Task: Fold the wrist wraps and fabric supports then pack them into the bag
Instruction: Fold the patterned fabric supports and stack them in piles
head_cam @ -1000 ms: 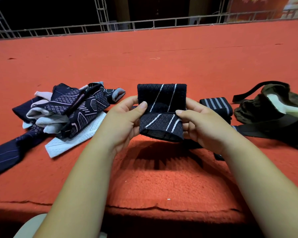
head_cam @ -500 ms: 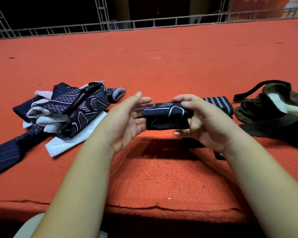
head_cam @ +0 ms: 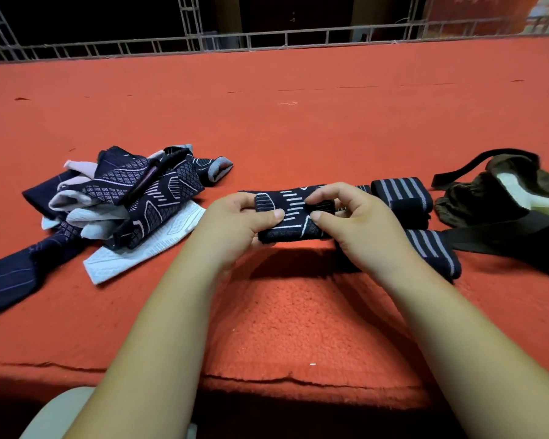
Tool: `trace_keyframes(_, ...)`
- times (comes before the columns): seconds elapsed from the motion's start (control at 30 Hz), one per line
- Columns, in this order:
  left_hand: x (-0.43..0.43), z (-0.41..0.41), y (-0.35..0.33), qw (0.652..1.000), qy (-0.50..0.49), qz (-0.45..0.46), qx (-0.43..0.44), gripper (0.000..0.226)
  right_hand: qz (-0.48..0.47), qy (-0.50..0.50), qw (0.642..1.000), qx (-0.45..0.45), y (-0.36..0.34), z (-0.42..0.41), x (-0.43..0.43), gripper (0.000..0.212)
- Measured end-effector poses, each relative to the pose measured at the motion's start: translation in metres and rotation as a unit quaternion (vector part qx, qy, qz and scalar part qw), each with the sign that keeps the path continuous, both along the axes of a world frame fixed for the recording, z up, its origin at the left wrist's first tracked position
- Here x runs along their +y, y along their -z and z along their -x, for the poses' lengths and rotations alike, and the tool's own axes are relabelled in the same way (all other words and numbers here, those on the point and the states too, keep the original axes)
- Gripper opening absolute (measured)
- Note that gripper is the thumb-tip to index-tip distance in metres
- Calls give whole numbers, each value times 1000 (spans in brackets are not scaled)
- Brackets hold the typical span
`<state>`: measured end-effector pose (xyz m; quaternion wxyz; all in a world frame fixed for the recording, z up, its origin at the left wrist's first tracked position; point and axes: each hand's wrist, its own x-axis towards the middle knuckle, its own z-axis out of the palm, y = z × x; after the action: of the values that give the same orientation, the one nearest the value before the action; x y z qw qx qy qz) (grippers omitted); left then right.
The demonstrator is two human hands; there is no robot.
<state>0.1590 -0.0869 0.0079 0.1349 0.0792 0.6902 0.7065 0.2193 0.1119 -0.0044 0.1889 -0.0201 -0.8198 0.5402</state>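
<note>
Now fabric support (head_cam: 293, 218) is folded over into compact bundle, no longer held upright. It is pinched at both ends by left hand (head_cam: 235, 224) and right hand (head_cam: 358, 226), just above carpet (head_cam: 298, 312), mid-front. Fold is judged nearly done; bag (head_cam: 476, 201) at right edge is next stop. Unfolded pile (head_cam: 146, 201) at left edge is left waiting.

One head-worn wide-angle camera, looking forward and down over the red bench (head_cam: 298, 128); left hand (head_cam: 235, 221) and right hand (head_cam: 362, 226) sit close beneath it, metal railing (head_cam: 286, 39) far off at the top.

Matt knitted cloth support (head_cam: 293, 217), rough red carpet (head_cam: 298, 122), dull olive cloth bag (head_cam: 476, 204).
</note>
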Motion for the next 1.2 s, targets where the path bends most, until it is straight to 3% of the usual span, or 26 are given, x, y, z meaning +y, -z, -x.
trace_keyframes(0.2, -14, 23, -6, 993, -94, 35, 58, 37, 5, 20, 1000, -7, -4, 12, -19, 21)
trace_keyframes(0.33, -26, 38, -13, 990, -74, 30, 114, 31, -18, 31, 999, -11, -19, 41, -27, 28)
trace_keyframes(0.47, -28, 52, -5, 973, -109, 89, 181, 27, -53, 35, 997, -35, -28, 80, -33, 36)
trace_keyframes(0.7, -24, 73, 31, 951, -137, 191, 202, 29, -176, 46, 978, -106, -5, 117, -42, 40)
trace_keyframes(0.87, -16, 82, 53, 901, -120, 313, 275, 32, -257, 64, 955, -131, 21, 125, -44, 39)
trace_keyframes(1.03, -19, 84, 59, 905, -92, 325, 258, 36, -272, 71, 946, -160, 29, 124, -45, 40)
trace_keyframes(1.2, -23, 76, 47, 920, -103, 303, 228, 43, -221, 61, 965, -128, 16, 108, -39, 38)
